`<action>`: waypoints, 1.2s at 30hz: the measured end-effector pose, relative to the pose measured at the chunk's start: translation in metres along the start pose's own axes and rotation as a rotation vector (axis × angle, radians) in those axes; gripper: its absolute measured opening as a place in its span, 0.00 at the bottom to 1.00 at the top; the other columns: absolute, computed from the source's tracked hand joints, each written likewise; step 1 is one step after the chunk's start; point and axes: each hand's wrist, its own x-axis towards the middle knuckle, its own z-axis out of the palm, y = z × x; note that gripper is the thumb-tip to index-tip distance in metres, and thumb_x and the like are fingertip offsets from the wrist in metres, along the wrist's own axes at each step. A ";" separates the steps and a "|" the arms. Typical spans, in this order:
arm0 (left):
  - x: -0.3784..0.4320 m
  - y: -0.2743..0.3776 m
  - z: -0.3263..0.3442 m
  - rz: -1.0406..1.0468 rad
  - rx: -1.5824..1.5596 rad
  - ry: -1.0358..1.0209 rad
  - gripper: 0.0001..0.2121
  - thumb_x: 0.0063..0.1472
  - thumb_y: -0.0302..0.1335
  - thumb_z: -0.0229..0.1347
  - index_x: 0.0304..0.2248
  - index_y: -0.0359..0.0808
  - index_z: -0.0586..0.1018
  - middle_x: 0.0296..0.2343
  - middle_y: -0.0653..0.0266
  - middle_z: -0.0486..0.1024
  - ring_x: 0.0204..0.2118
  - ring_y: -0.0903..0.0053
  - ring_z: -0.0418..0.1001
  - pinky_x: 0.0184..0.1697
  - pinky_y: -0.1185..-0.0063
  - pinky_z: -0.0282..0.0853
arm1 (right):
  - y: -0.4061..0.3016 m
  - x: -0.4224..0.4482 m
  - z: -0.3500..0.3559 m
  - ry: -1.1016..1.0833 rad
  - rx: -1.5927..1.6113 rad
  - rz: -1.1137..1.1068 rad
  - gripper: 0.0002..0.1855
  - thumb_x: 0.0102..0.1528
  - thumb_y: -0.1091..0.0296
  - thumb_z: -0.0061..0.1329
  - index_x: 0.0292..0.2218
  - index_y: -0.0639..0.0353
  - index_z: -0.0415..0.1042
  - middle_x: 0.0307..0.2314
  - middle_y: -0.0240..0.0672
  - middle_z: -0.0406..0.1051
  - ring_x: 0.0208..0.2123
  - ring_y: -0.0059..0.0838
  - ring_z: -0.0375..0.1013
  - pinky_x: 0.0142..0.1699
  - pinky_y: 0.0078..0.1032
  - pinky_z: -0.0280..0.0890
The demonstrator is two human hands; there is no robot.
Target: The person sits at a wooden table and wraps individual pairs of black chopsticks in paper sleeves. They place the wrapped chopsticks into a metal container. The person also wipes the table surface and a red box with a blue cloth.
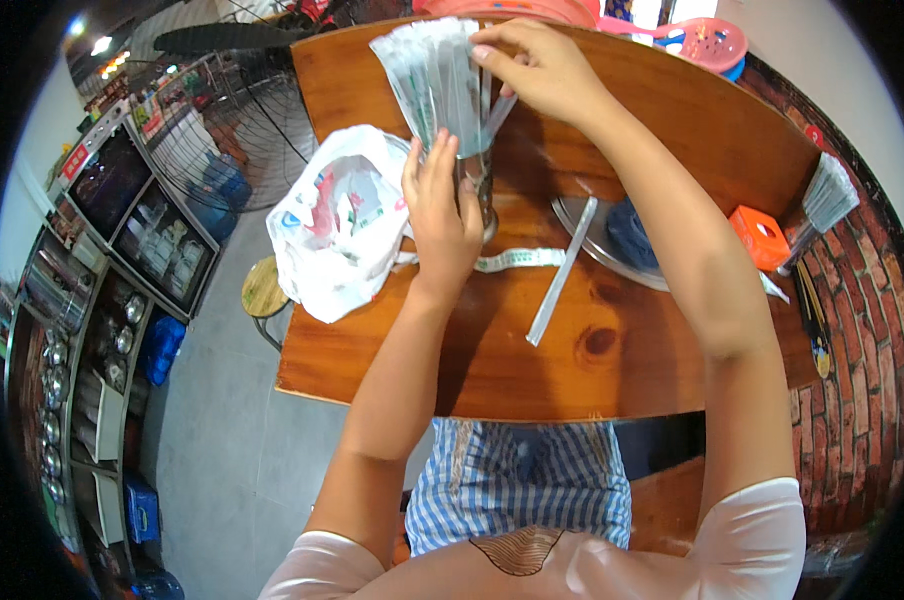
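A dense bundle of clear-wrapped utensils, which look like chopstick packets (433, 82), stands fanned out in a shiny metal holder (484, 184) on the wooden table (512, 375). My left hand (444, 217) cups the front of the holder, its fingertips against the lower packets. At the bundle's upper right edge, my right hand (538, 71) has thumb and index finger on the packets. One packet slants out below that hand. A loose wrapped packet (563, 274) lies on the tabletop, across the end of a printed plastic strip (523, 259).
Left of the holder sits an open white plastic bag (332, 292). To the right are a metal tray (632, 279) with dark blue cloth (628, 232), an orange tissue box (759, 238) and another holder of packets (827, 195). A raised wooden panel (684, 97) backs the table; a brick wall (842, 360) borders it.
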 end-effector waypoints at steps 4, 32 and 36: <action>0.003 0.004 -0.009 0.084 0.096 0.098 0.21 0.55 0.12 0.52 0.49 0.30 0.73 0.47 0.55 0.72 0.52 0.57 0.65 0.55 0.66 0.59 | -0.011 -0.065 -0.015 -0.045 0.248 0.297 0.14 0.61 0.60 0.49 0.43 0.60 0.75 0.30 0.27 0.73 0.23 0.15 0.68 0.29 0.16 0.64; -0.022 0.067 0.007 -0.730 -0.712 -1.072 0.10 0.65 0.31 0.56 0.30 0.32 0.78 0.19 0.76 0.71 0.23 0.91 0.65 0.24 0.85 0.59 | -0.014 -0.228 -0.013 0.379 0.791 0.849 0.14 0.59 0.60 0.54 0.38 0.62 0.75 0.25 0.27 0.73 0.22 0.13 0.66 0.26 0.15 0.61; -0.030 0.057 0.009 -0.773 -0.925 -1.076 0.11 0.65 0.34 0.55 0.33 0.33 0.79 0.23 0.75 0.74 0.24 0.91 0.66 0.27 0.87 0.62 | 0.003 -0.228 -0.030 0.442 1.059 0.848 0.14 0.60 0.60 0.53 0.40 0.62 0.75 0.22 0.26 0.70 0.20 0.13 0.64 0.24 0.11 0.58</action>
